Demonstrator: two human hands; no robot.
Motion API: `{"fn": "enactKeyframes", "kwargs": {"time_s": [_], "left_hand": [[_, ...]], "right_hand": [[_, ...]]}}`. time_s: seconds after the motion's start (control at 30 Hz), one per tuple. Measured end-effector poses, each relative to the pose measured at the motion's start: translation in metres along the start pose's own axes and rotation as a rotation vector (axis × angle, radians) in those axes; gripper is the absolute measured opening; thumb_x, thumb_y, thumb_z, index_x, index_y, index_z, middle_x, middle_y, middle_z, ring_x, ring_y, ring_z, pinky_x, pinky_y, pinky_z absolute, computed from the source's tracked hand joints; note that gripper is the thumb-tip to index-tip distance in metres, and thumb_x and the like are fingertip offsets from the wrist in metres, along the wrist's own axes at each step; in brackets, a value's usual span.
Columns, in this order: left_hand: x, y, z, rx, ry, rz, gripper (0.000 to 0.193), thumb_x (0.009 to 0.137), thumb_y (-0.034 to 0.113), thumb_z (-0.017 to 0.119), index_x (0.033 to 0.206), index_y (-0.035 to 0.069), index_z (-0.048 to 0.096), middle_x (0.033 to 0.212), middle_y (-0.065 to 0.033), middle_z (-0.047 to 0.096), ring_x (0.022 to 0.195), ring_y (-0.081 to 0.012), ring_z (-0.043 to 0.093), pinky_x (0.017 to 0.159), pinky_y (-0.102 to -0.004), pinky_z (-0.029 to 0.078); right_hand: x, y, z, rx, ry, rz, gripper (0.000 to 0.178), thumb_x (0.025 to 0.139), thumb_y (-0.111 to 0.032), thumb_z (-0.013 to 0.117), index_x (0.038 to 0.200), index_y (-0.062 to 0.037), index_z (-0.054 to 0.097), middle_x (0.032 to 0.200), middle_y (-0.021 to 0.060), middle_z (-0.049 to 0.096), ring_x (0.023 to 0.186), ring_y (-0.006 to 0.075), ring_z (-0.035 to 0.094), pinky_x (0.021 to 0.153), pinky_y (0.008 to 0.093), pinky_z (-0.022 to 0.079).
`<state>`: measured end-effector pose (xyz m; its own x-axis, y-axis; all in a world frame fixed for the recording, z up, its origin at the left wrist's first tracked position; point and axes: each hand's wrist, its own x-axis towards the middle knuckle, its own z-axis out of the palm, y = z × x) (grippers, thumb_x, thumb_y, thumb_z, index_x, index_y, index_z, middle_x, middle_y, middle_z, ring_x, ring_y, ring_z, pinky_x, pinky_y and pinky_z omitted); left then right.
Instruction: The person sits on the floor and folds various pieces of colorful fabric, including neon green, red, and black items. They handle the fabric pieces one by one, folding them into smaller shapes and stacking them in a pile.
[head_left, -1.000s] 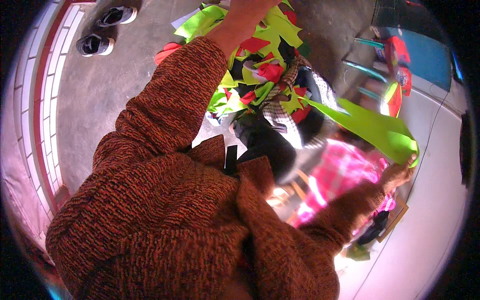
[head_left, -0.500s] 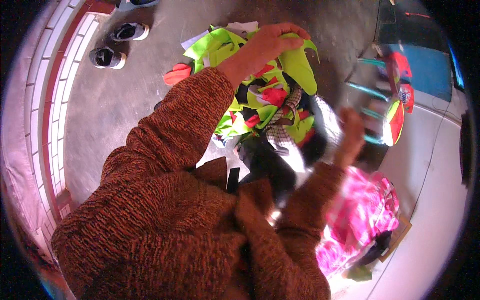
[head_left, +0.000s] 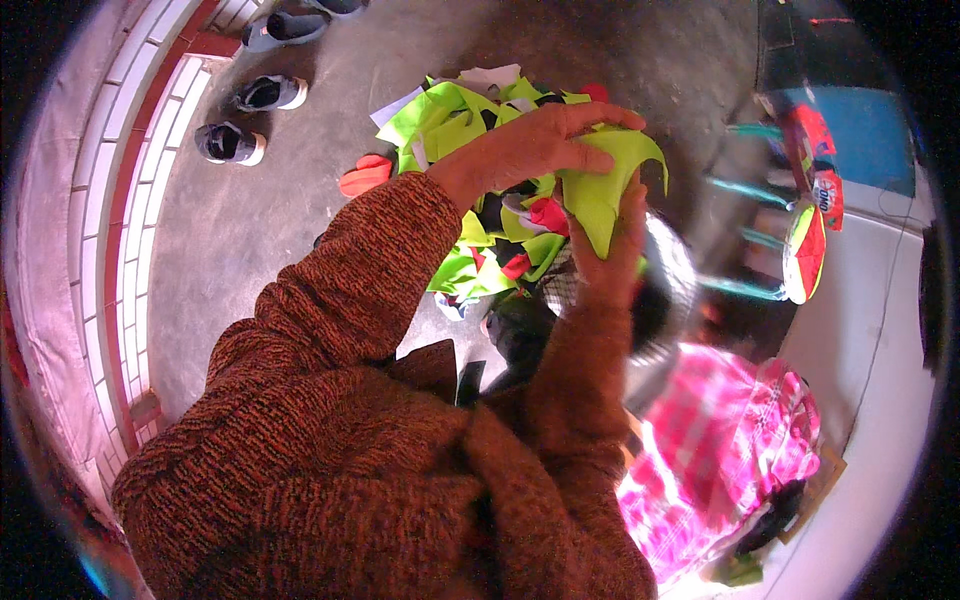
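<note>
My left hand [head_left: 535, 145] reaches over the heap and pinches the upper edge of a lime-yellow piece of cloth [head_left: 605, 185]. The cloth hangs from its fingers to a pointed lower corner. My right hand [head_left: 612, 245] is against the lower right side of the same cloth, its fingers partly hidden behind it and closed on it. Beneath and beyond both hands lies a heap of cloth scraps [head_left: 450, 130], mostly lime-yellow with red, black and white bits among them.
A red scrap [head_left: 365, 175] lies left of the heap. Dark shoes [head_left: 230, 145] stand by the tiled step at the far left. On the right are a turquoise-legged stool [head_left: 750, 290] and a pink-and-white checked cloth [head_left: 720, 430]. A round checked object [head_left: 670, 280] is beside my right wrist.
My right hand has moved left and up from beside the heap to the lime-yellow cloth. My left hand has come slightly nearer, and the cloth now hangs between both hands.
</note>
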<state>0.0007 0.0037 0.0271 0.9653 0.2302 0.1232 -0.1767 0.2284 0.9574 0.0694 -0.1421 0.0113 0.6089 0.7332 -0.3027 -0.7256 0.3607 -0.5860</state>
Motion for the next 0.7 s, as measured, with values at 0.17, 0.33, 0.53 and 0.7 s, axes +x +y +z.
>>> {"fn": "enactKeyframes", "kwargs": {"time_s": [0.17,0.33,0.53,0.7], "left_hand": [[-0.004,0.003,-0.001,0.165,0.002,-0.051,0.051,0.077,0.017,0.059,0.125,0.014,0.045,0.108,-0.0058,0.057,0.087,-0.0136,0.055,0.071,-0.0262,0.046],[-0.004,0.005,0.001,0.173,0.005,-0.148,0.053,0.075,0.021,0.061,0.125,0.016,0.045,0.1,-0.0037,0.058,0.059,-0.0086,0.047,0.046,-0.0225,0.039],[-0.002,0.002,0.001,0.262,-0.027,-0.127,0.048,0.076,0.024,0.061,0.122,0.015,0.049,0.099,-0.003,0.059,0.062,-0.0082,0.051,0.046,-0.0214,0.04],[-0.001,-0.002,0.002,0.293,-0.034,-0.167,0.046,0.078,0.027,0.061,0.119,0.01,0.051,0.102,-0.0039,0.059,0.077,-0.0116,0.055,0.052,-0.0231,0.044]], "right_hand": [[-0.002,-0.009,0.01,-0.446,0.067,-0.186,0.046,0.085,-0.015,0.052,0.127,-0.0056,0.035,0.118,0.013,0.048,0.104,0.0245,0.052,0.085,0.0367,0.046],[0.005,-0.012,-0.007,-0.779,0.182,-0.448,0.046,0.083,-0.006,0.056,0.125,-0.0037,0.038,0.117,0.0128,0.049,0.101,0.021,0.052,0.083,0.0343,0.046],[0.002,-0.012,-0.008,-0.924,0.272,-0.659,0.044,0.082,-0.004,0.057,0.123,-0.0013,0.041,0.117,0.0122,0.05,0.096,0.019,0.054,0.081,0.0298,0.046],[0.002,-0.02,-0.018,-0.901,0.299,-0.519,0.029,0.083,-0.006,0.056,0.111,-0.0013,0.051,0.102,0.0092,0.058,0.088,0.0172,0.056,0.078,0.0292,0.047]]}}
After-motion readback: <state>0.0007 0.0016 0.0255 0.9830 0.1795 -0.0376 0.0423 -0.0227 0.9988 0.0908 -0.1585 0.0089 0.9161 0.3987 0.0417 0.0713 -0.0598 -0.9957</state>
